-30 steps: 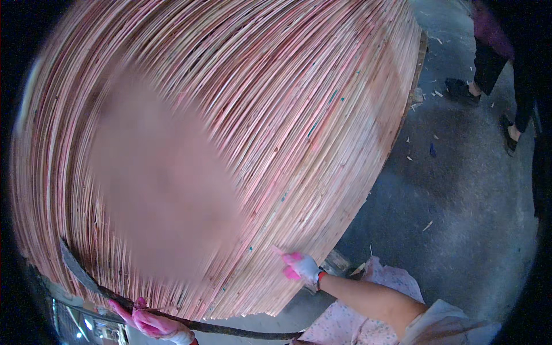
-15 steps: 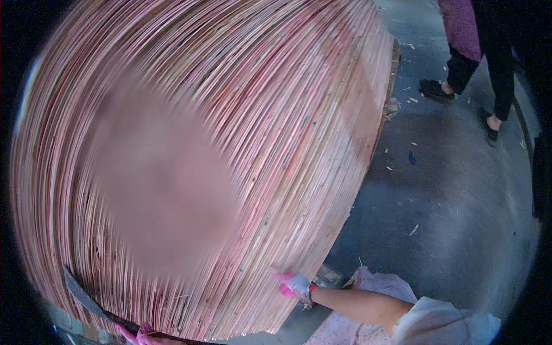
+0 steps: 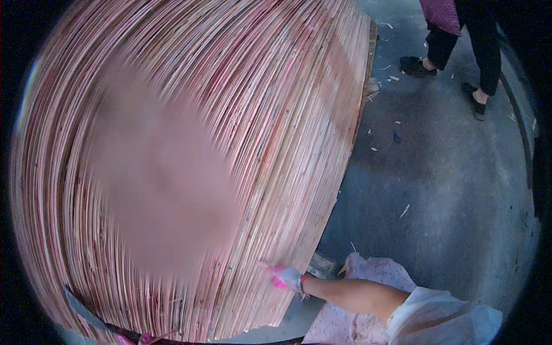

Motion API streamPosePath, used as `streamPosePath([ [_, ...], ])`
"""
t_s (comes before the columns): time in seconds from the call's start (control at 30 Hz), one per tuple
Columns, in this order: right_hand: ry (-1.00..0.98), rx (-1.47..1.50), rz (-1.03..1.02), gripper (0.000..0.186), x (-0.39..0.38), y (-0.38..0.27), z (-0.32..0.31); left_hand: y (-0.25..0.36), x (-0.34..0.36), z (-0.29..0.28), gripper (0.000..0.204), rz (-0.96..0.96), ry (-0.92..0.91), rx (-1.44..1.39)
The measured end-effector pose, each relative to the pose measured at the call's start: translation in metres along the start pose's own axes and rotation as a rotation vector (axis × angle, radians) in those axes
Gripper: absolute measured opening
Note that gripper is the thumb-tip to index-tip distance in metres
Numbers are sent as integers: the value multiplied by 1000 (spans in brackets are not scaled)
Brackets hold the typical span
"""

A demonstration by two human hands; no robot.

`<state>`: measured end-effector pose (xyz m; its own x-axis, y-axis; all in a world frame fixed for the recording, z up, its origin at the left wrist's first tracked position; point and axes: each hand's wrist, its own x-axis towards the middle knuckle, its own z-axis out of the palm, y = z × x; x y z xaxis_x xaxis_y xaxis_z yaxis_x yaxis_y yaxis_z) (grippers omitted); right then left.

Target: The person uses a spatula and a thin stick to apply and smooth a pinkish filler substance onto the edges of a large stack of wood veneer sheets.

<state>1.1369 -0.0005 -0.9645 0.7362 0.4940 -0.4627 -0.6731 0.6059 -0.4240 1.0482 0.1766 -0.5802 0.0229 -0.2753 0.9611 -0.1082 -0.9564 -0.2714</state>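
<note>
A broad, soft smear blurs the middle-left of the tall stack of thin wooden sheets [image 3: 287, 167], hiding the sheet edges behind it, and the black fisheye rim cuts off the stack's far left. The stack fills the left and centre of the view, its edges streaked pink, cream and brown. At the lower left, the long dark tool [image 3: 86, 313] with a curved, pointed blade lies across the stack's near edge, the rest of it running along the bottom of the frame. The left hand [image 3: 135, 339] is mostly cut off there; its pink-gloved fingers show against the tool, their grip closed around it as far as can be seen. The right hand [image 3: 286, 277], in a pink and white glove, is at the stack's lower right side; its fingers are partly bent, and I cannot tell how far its grip is open or whether it has hold of anything. A greyish block [image 3: 321, 265] near that wrist is hard to make out. Pale scraps [image 3: 405, 211] litter the dark grey floor [image 3: 431, 184], where a co-worker [image 3: 486, 52] in black shoes stands, cut off above the legs and a purple garment.
</note>
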Motion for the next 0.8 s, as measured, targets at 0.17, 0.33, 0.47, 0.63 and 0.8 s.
streamPosePath([
  [0.17, 2, -27, 20, 61, -6, -2, 3, -3, -5, -3, 41, -75, -37, -137],
  [0.33, 31, 4, 13, 50, -13, -8, 4, -4, -10, -5, 66, -325, -15, -124],
  [0.47, -28, 19, 15, 40, -16, -13, 6, 6, -12, -6, 68, -321, -18, -200],
  [0.63, -61, 33, 38, 33, -20, -15, 7, 24, -8, -6, 66, -237, -126, -74],
  [0.8, -128, -1, 31, 32, -22, -14, 1, 44, 2, -4, 39, -681, -140, -214],
])
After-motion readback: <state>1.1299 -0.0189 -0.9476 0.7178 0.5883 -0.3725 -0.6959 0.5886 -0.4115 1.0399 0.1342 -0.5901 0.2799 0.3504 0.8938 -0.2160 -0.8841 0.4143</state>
